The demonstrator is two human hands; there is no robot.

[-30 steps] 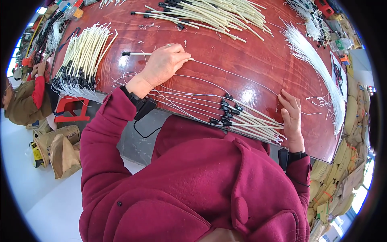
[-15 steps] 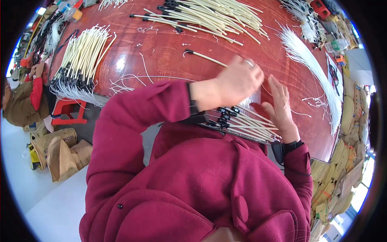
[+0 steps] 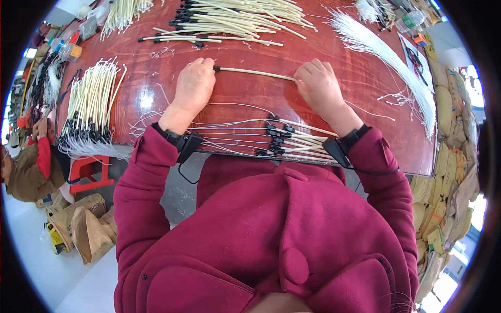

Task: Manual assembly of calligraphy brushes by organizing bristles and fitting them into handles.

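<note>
A thin cream rod (image 3: 255, 72) with a black end piece lies nearly level between my two hands, over the red table. My left hand (image 3: 195, 82) is closed beside the black end; the exact contact is hidden by the fingers. At the plain end, my right hand (image 3: 318, 83) pinches the rod between thumb and fingers. Closer to my body, a small group of similar rods (image 3: 300, 141) lies with black ends to the left, partly under my right wrist. White strings (image 3: 229, 125) run leftward from those ends, passing beneath my left wrist.
Large piles of cream rods (image 3: 240, 21) lie at the far side, and another bundle (image 3: 94, 94) at the left. A long hank of white strings (image 3: 386, 57) curves along the right of the red table (image 3: 250, 96). A red stool (image 3: 91, 175) stands left.
My left hand has moved left, from near the right hand to the rod's black end. My right hand has gone from open to pinching the rod's plain end. The view has shifted.
</note>
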